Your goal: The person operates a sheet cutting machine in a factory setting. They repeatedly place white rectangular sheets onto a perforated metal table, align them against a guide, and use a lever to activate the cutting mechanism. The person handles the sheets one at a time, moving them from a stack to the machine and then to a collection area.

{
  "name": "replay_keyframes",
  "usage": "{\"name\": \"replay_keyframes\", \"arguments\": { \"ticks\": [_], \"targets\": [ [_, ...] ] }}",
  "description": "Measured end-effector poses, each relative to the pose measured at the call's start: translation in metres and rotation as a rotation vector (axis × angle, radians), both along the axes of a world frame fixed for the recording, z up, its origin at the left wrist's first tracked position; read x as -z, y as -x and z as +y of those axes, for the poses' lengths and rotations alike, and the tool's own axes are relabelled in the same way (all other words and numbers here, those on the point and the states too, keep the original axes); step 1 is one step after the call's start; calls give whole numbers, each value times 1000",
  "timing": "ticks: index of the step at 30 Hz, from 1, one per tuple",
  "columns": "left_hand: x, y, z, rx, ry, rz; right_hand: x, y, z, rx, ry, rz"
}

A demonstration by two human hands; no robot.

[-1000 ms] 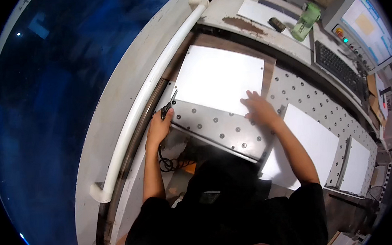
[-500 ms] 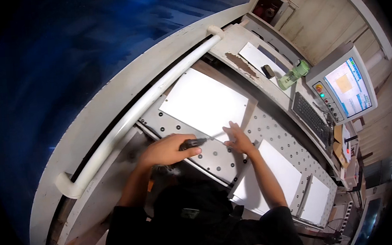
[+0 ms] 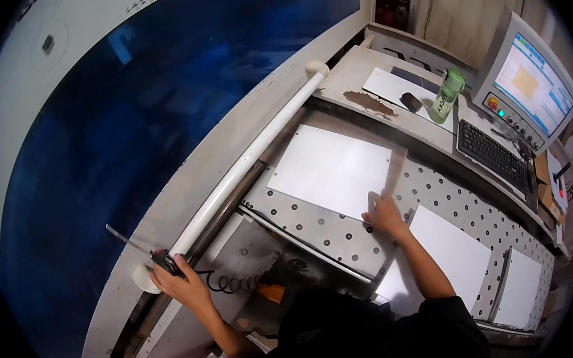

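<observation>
Paper stack (image 3: 330, 170) lies flat on perforated metal table (image 3: 315, 226), far of centre, beside white rail (image 3: 246, 165). White, rectangular, crisp edges. Judged heavy as block, single sheets light and slippery; best held at corner or edge. Right hand (image 3: 384, 214) rests on near right corner, fingers spread flat. Left hand (image 3: 183, 285), near left, curled around black tool with thin nozzle (image 3: 163, 260), coiled cord (image 3: 230, 284) trailing.
</observation>
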State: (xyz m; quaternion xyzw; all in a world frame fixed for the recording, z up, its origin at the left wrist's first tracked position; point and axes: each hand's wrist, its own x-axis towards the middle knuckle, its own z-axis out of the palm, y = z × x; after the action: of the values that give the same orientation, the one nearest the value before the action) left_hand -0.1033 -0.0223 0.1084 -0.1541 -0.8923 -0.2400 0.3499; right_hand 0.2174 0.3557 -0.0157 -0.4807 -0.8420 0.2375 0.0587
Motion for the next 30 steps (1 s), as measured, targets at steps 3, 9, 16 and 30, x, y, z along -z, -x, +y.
{"name": "replay_keyframes", "arguments": {
  "ticks": [3, 9, 16, 30],
  "targets": [
    [-24, -33, 22, 112, -207, 294, 13, -6, -11, 50, -112, 4],
    [26, -61, 142, 1153, -102, -163, 7, -4, -27, 166, -148, 47],
    [211, 55, 291, 1117, 67, -508, 41, 31, -42, 274, -72, 167],
    [141, 105, 259, 1146, 382, -973, -22, -47, -49, 313, 631, 1241]
  ]
}}
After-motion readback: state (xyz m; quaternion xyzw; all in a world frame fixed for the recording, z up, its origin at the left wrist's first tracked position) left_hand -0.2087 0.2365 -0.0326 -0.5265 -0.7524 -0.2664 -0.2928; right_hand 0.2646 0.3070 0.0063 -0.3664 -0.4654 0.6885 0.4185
